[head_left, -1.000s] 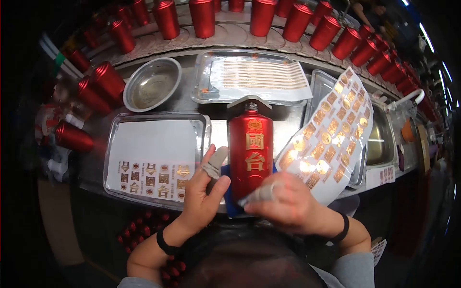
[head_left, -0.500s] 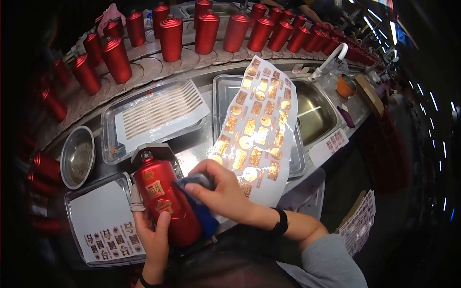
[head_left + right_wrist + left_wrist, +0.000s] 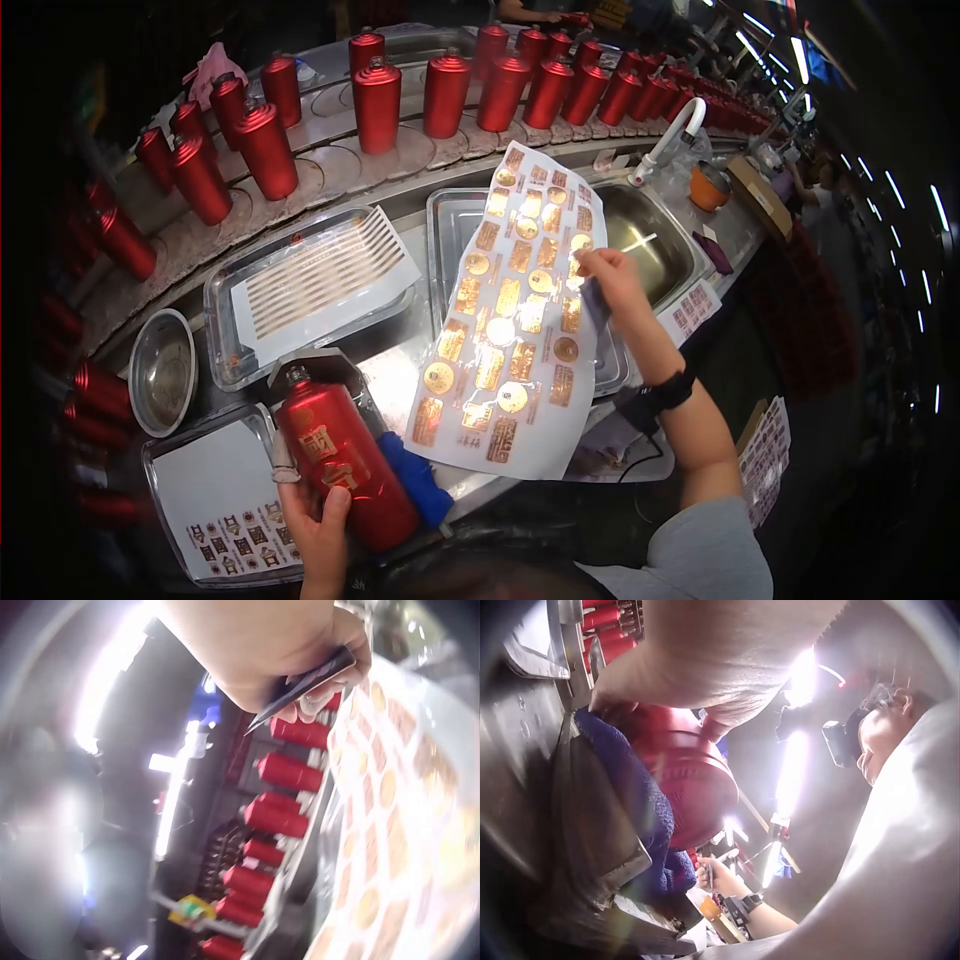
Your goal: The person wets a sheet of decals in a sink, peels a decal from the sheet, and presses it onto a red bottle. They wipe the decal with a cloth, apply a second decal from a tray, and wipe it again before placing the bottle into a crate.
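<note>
In the head view a red metallic bottle (image 3: 372,492) with gold characters leans back, its neck against a grey angular rest (image 3: 330,365). My left hand (image 3: 318,530) grips its lower left side, thumb on the front, a pale finger cover on one finger. A blue cloth (image 3: 415,482) lies under the bottle. Over at the right edge of a curved white sheet of gold stickers (image 3: 500,340) is my right hand (image 3: 622,290), fingertips overlapping a sticker. The right wrist view shows that hand holding a thin, dark, flat tool (image 3: 304,688) with a pointed end.
Several red bottles (image 3: 376,105) stand along a curved conveyor at the back. A tray (image 3: 225,375) with a striped sheet, a metal bowl (image 3: 163,370) and another tray (image 3: 160,535) with gold characters lie leftward. A sink (image 3: 640,235) with a white faucet (image 3: 680,125) is at right.
My right hand has moved from the bottle's right side to the sticker sheet's right edge. My left hand has come to hold the bottle, which now leans. The head view has turned right.
</note>
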